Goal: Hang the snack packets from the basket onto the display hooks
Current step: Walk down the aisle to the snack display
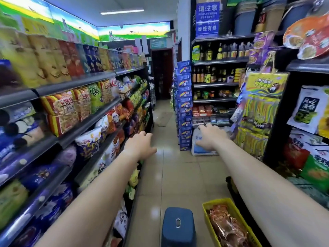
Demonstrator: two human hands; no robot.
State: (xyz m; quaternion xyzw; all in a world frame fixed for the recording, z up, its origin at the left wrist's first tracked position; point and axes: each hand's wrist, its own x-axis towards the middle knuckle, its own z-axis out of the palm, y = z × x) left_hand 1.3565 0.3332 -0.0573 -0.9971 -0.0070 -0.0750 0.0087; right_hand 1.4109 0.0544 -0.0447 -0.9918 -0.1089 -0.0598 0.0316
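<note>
A yellow basket [210, 206] stands on the floor at the lower right, filled with reddish-brown snack packets [226, 227]. Both my arms reach forward over the aisle. My left hand [140, 147] hovers in mid-air with fingers loosely curled, holding nothing. My right hand [210, 138] is stretched out, fingers relaxed and empty, in front of a white sack on the floor. Hanging yellow snack packets [260, 111] fill the display rack on the right; its hooks are hidden behind them.
Long shelves of chip bags [74, 111] line the left side. A blue stool [178, 227] stands beside the basket. A white and blue sack [201, 148] and a tall stack of blue boxes [184, 104] stand ahead. Bottle shelves [215, 73] rise at the back right.
</note>
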